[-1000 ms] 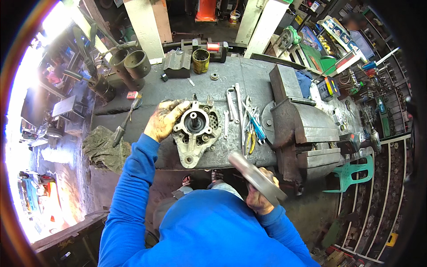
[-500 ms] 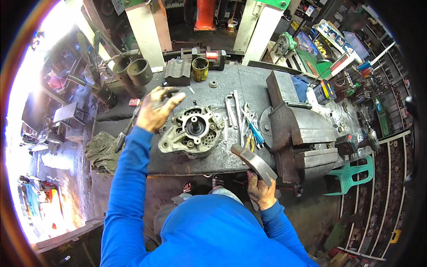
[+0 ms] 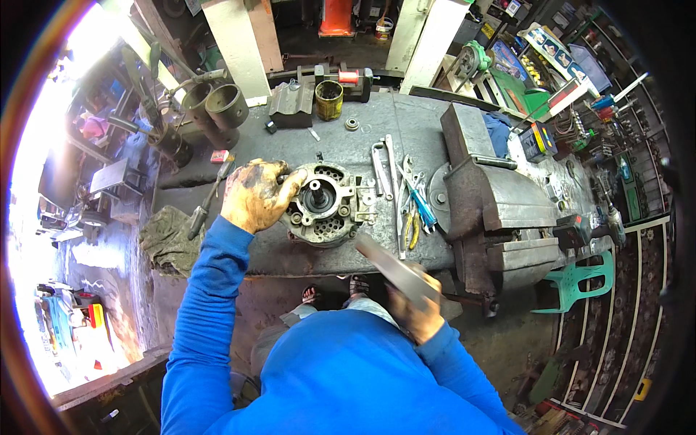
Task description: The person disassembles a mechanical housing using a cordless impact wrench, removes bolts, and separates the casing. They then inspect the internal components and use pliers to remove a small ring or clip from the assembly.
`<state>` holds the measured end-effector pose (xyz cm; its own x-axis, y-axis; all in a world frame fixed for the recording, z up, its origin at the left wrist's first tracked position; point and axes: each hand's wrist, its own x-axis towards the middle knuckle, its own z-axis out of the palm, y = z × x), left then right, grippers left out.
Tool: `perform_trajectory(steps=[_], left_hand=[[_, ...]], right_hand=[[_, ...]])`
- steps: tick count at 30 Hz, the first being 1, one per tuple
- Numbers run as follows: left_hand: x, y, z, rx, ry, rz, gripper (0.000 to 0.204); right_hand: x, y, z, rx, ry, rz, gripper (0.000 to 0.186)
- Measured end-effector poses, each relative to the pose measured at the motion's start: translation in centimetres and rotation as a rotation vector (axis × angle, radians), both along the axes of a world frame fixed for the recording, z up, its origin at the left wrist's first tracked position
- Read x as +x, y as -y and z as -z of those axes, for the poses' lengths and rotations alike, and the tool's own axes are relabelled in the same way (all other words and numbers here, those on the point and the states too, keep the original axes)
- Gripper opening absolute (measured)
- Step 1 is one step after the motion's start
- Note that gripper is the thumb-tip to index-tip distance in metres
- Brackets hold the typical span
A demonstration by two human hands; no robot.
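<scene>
An alternator [image 3: 330, 230], a round grey metal housing with a shaft standing up at its centre, sits on the workbench in front of me. My left hand [image 3: 254, 196] is closed on its left edge, thumb on the rim near the shaft and the other fingers partly hidden. My right hand [image 3: 417, 308] grips a hammer [image 3: 397, 270] just off the bench's front edge. The hammer's head, blurred by motion, points up and left towards the alternator's lower right, apart from it. Most of the handle is hidden.
Right of the alternator lie wrenches [image 3: 381, 174] and pliers [image 3: 412, 226], then a big bench vise [image 3: 507, 210]. Behind stand a yellow can [image 3: 329, 101], a metal block [image 3: 291, 105] and a small bearing [image 3: 352, 124]. A dark rag [image 3: 172, 239] and a screwdriver [image 3: 199, 217] lie at left.
My left hand has come down onto the alternator, which now sits turned differently. The hammer has moved left, closer to the alternator, with my right hand.
</scene>
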<state>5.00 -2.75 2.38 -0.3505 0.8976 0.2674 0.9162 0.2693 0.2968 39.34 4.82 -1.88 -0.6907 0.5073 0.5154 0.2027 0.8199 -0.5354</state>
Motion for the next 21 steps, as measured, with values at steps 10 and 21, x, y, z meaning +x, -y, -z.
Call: perform_trajectory(steps=[10, 21], left_hand=[[0.2, -0.2, -0.7, -0.045, 0.027, -0.042, 0.038], [1.8, 1.1, -0.6, 0.380, -0.191, -0.248, 0.054]], right_hand=[[-0.5, 0.2, 0.2, -0.054, 0.092, 0.015, 0.010], [-0.5, -7.3, 7.6, -0.244, 0.096, 0.292, 0.046]])
